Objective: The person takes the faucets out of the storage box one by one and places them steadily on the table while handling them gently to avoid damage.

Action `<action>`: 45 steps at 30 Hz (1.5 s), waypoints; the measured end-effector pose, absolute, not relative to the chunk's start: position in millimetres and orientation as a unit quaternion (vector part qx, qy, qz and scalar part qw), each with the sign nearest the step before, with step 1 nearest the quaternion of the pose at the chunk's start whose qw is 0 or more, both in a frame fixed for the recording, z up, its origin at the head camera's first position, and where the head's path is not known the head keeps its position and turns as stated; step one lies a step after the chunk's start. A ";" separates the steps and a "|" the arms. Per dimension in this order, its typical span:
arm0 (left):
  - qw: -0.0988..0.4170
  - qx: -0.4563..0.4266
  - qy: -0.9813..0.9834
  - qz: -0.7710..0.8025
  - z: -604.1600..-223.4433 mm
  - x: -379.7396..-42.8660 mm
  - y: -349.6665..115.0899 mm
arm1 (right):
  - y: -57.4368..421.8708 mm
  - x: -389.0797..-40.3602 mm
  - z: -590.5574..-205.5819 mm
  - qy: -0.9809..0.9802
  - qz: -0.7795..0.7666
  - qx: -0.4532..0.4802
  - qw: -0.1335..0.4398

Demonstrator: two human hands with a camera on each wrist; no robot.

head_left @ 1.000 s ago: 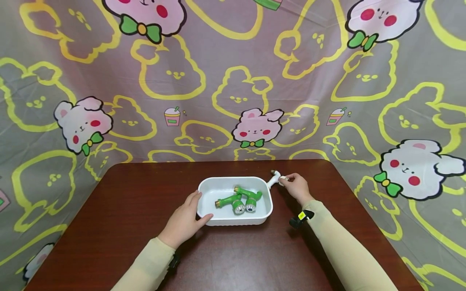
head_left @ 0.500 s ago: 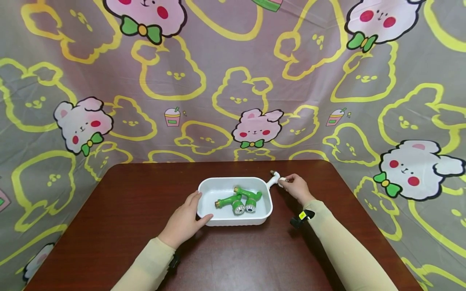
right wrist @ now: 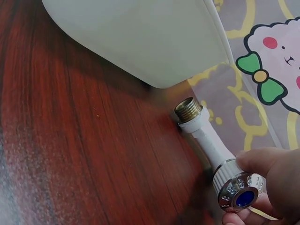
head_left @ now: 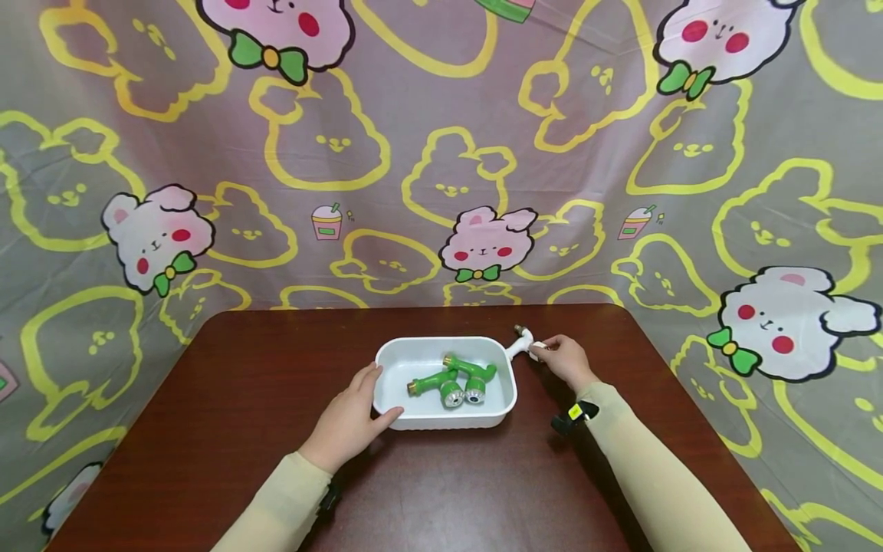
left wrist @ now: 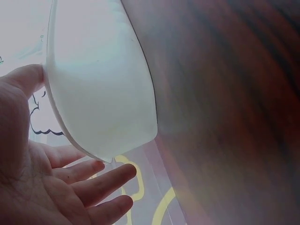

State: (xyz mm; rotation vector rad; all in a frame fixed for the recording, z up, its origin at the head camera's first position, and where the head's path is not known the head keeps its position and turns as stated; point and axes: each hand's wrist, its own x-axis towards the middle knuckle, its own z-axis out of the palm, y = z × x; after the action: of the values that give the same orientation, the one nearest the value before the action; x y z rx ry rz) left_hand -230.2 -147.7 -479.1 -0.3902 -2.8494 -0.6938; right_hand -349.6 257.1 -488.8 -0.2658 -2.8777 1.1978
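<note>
A white water tap [head_left: 519, 344] lies against the right end of a white plastic basin [head_left: 441, 421]. My right hand [head_left: 567, 362] pinches it by its ribbed knob, which shows a chrome cap with a blue centre in the right wrist view; its threaded brass end [right wrist: 188, 109] points toward the basin. My left hand [head_left: 348, 420] rests at the basin's left end, thumb touching the rim and fingers loosely extended. Inside the basin lie two green taps, one at the left [head_left: 432, 380] and one at the right [head_left: 471, 367], with their round knobs side by side.
The basin stands on a dark reddish-brown wooden table [head_left: 262, 383]. A patterned cloth [head_left: 386, 153] with rabbit faces and yellow outlines hangs behind and at both sides of it. Dark straps sit on both wrists.
My right hand has shifted very slightly right and toward me, and the white tap has turned a little with it. The left hand, the basin and the green taps stay put.
</note>
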 end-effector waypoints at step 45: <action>0.078 -0.129 -0.961 -0.233 -474.1 -227.9 -147.5 | 260.0 -347.3 -493.0 -0.918 0.387 -0.082 0.004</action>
State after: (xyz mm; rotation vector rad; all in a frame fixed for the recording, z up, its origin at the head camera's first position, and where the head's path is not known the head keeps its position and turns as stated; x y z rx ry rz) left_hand -227.9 -147.5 -474.1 -0.3862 -2.8765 -0.6986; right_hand -347.3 260.0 -493.0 -0.2565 -2.8769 1.2138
